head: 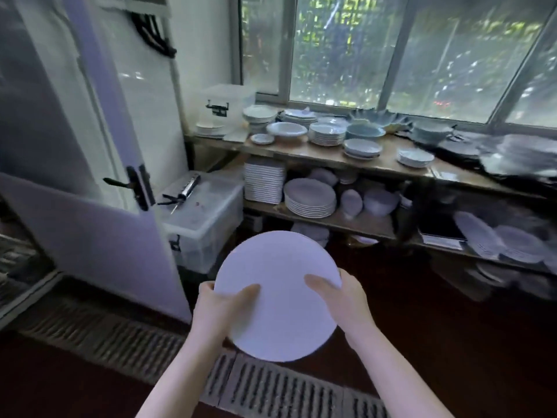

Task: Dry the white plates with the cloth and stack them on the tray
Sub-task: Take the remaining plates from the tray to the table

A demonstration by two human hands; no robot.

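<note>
- The white plate (278,282) is held between the two hands, its flat, round face tilted up toward the camera.
- The left hand (217,309) grips the near-left rim and the right hand (346,300) grips the right rim. Both thumbs (251,290) lie on the face, and the fingers underneath are hidden.
- It looks like smooth glazed ceramic, so it is probably rigid, fairly heavy and breakable. If wet it would likely be slick.
- The safest hold is probably at opposite rims with fingers under the base, as it is held now.
- Directly below the hands is a slotted metal floor grate (271,384) on a dark, hard floor, so a drop would probably break the plate.
- Beyond the hands, wooden shelves (331,165) carry stacks of pale round dishes (310,197).
- Ahead and left of the hands is a translucent plastic box (205,212).
- Neither cloth nor tray is in view.
</note>
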